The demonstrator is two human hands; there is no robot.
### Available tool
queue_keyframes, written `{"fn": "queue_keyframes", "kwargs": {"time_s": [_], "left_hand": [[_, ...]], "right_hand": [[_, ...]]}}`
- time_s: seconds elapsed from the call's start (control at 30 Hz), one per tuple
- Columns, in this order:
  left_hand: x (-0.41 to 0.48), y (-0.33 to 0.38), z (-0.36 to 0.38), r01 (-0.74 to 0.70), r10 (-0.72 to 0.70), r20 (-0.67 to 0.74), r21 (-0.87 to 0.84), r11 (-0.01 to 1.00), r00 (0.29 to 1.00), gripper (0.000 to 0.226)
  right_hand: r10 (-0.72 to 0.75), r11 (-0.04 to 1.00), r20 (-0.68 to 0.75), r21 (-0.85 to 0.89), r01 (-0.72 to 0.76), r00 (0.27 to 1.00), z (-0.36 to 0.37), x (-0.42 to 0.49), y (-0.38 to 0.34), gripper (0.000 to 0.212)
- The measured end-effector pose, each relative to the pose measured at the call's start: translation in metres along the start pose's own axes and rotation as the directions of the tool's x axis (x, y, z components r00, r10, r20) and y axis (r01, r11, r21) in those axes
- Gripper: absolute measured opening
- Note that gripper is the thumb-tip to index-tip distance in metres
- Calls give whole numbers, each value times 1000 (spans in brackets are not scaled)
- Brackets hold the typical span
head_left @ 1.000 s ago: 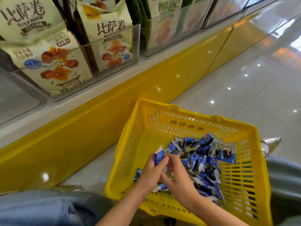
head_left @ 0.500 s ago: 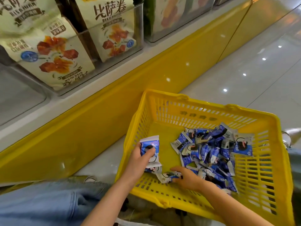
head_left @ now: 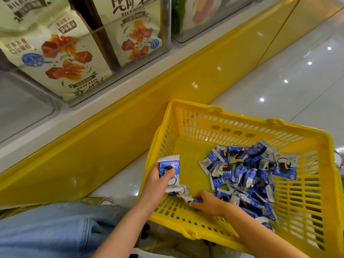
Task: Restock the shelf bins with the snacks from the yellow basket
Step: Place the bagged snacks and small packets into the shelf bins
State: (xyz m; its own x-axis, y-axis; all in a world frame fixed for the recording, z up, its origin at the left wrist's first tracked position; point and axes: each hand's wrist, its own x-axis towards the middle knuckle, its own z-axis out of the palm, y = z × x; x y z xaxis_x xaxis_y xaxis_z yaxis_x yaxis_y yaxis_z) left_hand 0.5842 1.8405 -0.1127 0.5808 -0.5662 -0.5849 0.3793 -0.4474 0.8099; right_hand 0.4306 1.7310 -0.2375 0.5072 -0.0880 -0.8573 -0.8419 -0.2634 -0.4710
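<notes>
Head view: left hand (head_left: 157, 180) tight around blue packets (head_left: 169, 164), right hand (head_left: 209, 203) around another packet (head_left: 185, 196).

Small blue-and-white snack packets (head_left: 242, 175) lie heaped in the right half of the yellow basket (head_left: 230, 130).

Glossy white floor (head_left: 279, 86), yellow plinth (head_left: 130, 131)

The left hand (head_left: 155, 184) covers the lower half of the held packets (head_left: 168, 164), so their count is unclear. The right hand (head_left: 209, 203) hides most of a crumpled packet (head_left: 183, 194) it pinches. Print on the heaped snacks (head_left: 247, 175) is too small to read. The yellow basket (head_left: 242, 118) runs off the right edge; the shelf bags (head_left: 61, 58) are cut at the top.
</notes>
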Motion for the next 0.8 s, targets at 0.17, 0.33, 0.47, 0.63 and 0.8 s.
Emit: {"fn": "queue_keyframes", "kwargs": {"time_s": [0.17, 0.33, 0.47, 0.63, 0.8], "left_hand": [[-1, -3, 0, -1, 2, -19, 39, 999, 1000, 19], [-10, -5, 4, -54, 60, -22, 220, 974, 998, 13], [-25, 11, 6, -12, 13, 43, -30, 999, 999, 19], [-50, 35, 5, -21, 86, 164, -366, 930, 983, 47], [-65, 52, -11, -198, 218, 7, -394, 898, 976, 25]], "right_hand": [[-69, 972, -127, 216, 96, 989, -9, -20, -16, 61], [-202, 936, -282, 226, 269, 938, -58, -69, -57, 68], [-359, 909, -487, 10, 416, 796, -88, -116, -96, 47], [-556, 828, -557, -302, 473, 617, -70, -150, -130, 66], [-653, 757, -469, -367, 540, 595, -46, -174, -156, 66]]}}
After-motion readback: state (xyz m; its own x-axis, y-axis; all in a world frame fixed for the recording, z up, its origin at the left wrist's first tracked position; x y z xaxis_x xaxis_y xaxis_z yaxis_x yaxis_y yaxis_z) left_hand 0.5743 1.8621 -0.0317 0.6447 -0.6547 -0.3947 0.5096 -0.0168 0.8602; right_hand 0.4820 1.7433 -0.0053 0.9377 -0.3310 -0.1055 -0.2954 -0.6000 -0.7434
